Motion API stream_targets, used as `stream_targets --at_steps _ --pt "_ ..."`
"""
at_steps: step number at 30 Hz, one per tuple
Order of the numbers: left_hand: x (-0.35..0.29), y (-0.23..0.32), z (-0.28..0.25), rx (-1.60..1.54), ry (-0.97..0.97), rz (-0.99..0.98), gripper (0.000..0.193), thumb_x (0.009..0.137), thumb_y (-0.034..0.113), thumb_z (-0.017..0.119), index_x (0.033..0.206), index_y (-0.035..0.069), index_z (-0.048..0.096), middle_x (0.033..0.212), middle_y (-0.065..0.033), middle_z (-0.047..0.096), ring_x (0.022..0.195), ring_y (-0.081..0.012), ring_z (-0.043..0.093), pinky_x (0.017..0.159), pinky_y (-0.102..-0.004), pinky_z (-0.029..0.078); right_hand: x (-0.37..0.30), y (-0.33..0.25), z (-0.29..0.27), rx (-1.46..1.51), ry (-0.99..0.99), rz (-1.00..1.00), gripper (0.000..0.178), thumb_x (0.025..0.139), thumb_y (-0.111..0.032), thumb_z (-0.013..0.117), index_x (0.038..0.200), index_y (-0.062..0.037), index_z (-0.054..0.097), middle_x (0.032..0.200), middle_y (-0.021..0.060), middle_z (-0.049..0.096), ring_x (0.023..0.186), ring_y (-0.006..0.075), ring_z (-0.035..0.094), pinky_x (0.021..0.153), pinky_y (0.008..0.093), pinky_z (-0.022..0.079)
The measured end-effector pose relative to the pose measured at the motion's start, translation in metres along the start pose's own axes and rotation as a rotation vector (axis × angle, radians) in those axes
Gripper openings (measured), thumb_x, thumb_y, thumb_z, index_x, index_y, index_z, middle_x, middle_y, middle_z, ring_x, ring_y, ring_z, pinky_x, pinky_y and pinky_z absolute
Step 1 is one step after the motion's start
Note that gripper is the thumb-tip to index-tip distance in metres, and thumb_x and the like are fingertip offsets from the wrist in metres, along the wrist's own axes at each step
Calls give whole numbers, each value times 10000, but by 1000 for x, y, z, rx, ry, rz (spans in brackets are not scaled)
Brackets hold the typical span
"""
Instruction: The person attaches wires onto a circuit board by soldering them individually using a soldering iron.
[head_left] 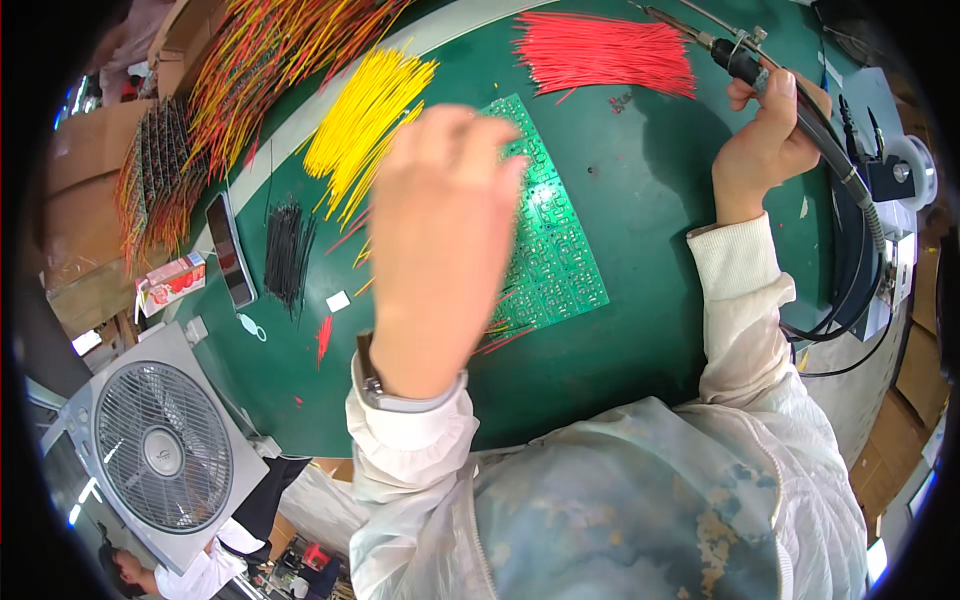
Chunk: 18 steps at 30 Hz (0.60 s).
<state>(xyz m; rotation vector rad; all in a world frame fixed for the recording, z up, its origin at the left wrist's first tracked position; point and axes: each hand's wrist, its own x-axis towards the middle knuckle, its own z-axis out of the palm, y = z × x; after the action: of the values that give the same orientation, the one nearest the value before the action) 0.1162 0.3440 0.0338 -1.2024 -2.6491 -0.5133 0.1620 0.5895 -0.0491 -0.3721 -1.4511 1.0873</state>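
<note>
Head view: the left hand (440, 240), blurred, hovers above the green circuit board panel (550, 250) lying flat on the green table (650, 330); whether its grip is wide or narrow I cannot tell. The right hand (765, 140) is wrapped around a soldering iron handle (745, 65) with a cable trailing off. The panel looks thin, stiff and fragile, best taken by its edges. Loose yellow wires (365, 115), red wires (600, 50) and black wires (288, 250) look light and springy.
</note>
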Motion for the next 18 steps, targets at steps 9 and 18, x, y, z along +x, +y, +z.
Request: stream_targets --at_steps 9,18 --pt "98 55 104 120 159 339 159 706 108 677 859 65 668 864 -72 625 862 -224 624 728 -350 472 14 -1 -5 -12 124 47 206 933 -175 615 922 26 571 745 104 652 590 136 624 545 238 490" --pt "97 47 106 -97 196 206 89 691 50 688 774 27 670 815 -107 630 803 -285 632 689 -393 500 12 1 -7 -65 97 45 236 938 -199 606 927 35 576 727 107 657 596 148 636 551 254 498"
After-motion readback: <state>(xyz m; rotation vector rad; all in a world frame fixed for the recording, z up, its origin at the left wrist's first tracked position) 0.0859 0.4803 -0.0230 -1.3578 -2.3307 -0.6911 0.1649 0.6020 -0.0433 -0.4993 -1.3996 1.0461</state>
